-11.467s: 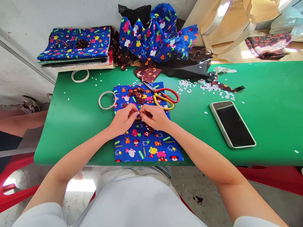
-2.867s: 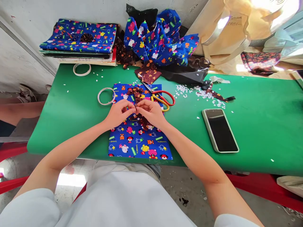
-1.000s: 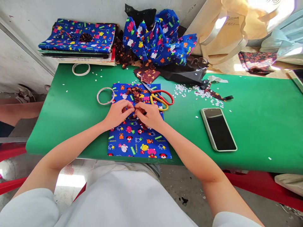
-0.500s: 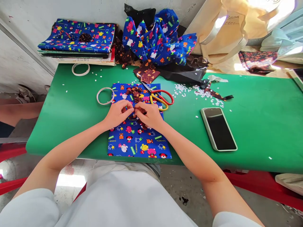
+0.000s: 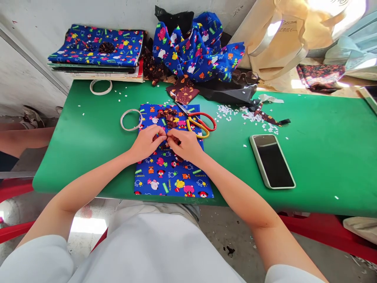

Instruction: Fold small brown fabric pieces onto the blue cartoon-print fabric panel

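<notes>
My left hand (image 5: 148, 142) and my right hand (image 5: 187, 146) meet over a blue cloth (image 5: 165, 177) printed with cartoon animals. Both are closed, thumb and fingertips pinching a small dark brown fabric scrap, mostly hidden by the fingers. More brown patterned fabric scraps (image 5: 169, 116) lie just beyond my fingertips on the cloth, and some brown shows beneath my right hand. Scissors (image 5: 203, 122) with red and yellow handles rest at the cloth's upper right, beside my right hand, blades pointing away. A roll of tape (image 5: 131, 120) touches the cloth's left edge.
On the green table (image 5: 235, 173) lie a phone (image 5: 272, 161), white paper bits (image 5: 256, 114) and a second tape roll (image 5: 101, 87). Behind are stacked books with blue cloth (image 5: 85, 43), crumpled blue cloth (image 5: 194, 51), glasses (image 5: 249, 76) and a beige bag (image 5: 282, 39). Someone's leg (image 5: 26, 139) shows at left.
My hands have barely shifted; the fingertips stay pinched together at the same spot. Everything on the table lies as before.
</notes>
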A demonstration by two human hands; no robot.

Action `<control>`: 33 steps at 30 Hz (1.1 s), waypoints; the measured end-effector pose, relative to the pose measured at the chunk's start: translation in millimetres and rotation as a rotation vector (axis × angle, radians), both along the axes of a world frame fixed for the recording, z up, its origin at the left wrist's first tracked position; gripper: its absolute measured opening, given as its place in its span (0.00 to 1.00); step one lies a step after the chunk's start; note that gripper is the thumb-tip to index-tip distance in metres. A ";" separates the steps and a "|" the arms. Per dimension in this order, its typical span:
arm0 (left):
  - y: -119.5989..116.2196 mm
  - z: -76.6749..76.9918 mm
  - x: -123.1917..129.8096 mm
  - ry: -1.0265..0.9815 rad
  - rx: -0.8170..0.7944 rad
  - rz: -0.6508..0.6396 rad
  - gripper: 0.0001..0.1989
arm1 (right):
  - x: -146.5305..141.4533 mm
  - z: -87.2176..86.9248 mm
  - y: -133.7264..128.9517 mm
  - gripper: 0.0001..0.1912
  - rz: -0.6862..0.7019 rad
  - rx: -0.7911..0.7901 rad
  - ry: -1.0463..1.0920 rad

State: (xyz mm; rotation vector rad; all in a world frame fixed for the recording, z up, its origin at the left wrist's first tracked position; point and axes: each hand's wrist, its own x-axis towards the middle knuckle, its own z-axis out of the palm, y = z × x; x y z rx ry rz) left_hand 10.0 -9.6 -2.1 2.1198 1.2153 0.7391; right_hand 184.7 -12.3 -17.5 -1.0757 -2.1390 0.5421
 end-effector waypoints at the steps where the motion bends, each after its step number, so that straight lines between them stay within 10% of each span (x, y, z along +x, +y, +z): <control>1: 0.0 -0.2 -0.1 0.005 0.003 0.000 0.05 | 0.0 0.0 0.0 0.06 0.005 0.007 -0.005; 33: 2.6 2.7 -0.1 -0.010 -0.137 0.013 0.07 | 2.6 -7.2 3.0 0.08 0.053 0.132 -0.048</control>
